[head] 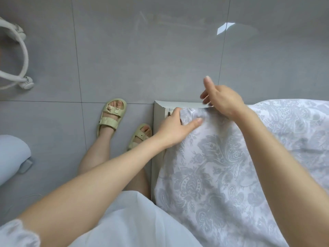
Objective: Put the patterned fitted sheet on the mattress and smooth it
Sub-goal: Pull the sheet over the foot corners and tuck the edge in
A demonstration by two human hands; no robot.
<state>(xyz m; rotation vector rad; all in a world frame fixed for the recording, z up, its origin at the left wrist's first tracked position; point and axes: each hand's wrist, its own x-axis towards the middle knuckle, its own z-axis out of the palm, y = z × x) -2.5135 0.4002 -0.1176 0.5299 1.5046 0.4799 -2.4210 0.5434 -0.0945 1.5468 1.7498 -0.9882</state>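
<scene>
The patterned fitted sheet [217, 166], white with a grey floral print, lies over the mattress at the right and lower middle. A bare white corner of the mattress [161, 111] shows past the sheet's edge. My left hand [175, 127] grips the sheet's corner edge, thumb on top and fingers curled under the fabric. My right hand [222, 99] hovers just above the same corner, index finger raised and the other fingers loosely bent, holding nothing that I can see.
Grey tiled floor [124, 59] fills the upper part. My feet in pale yellow sandals [112, 116] stand close to the mattress side. A white curved stand base [21, 57] is at the far left, and a pale blue rounded object [12, 154] lies lower left.
</scene>
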